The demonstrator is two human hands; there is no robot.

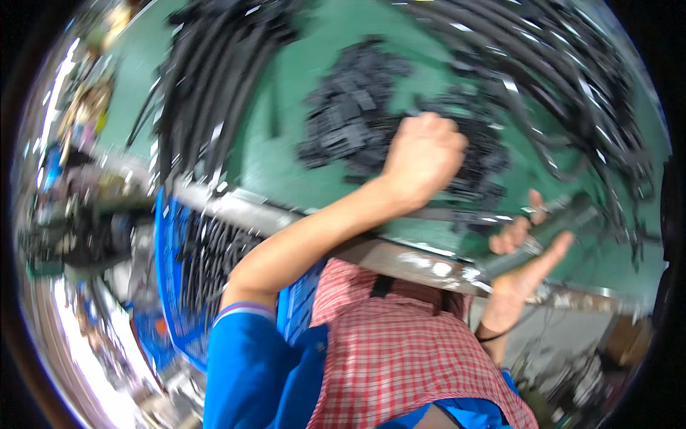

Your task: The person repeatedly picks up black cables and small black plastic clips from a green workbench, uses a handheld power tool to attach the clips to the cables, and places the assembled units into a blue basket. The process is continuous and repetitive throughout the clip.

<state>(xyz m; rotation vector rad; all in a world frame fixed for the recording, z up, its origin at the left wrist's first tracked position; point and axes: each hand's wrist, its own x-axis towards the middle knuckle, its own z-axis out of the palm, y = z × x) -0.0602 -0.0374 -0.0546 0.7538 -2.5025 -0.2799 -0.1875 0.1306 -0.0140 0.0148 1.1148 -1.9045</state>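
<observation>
My left hand (426, 154) is closed in a fist above a heap of small black plastic parts (343, 121); its curled fingers hide whatever they may hold. At the right, near the table's front edge, my right hand (525, 250) has its fingers and thumb on either side of a dark grey-green cylindrical tool (554, 222), slanted across the palm. Blur hides the tool's exact kind. Between the two hands a dark flat strip (457, 214) lies along the front of the green table (275, 168).
Long black strips (214, 93) lie bundled on the table's left, with more glossy black strips (550, 64) at the far right. Below the metal table edge (250, 211), a blue basket (163, 286) at my left holds several black strips. Blurred clutter fills the far left.
</observation>
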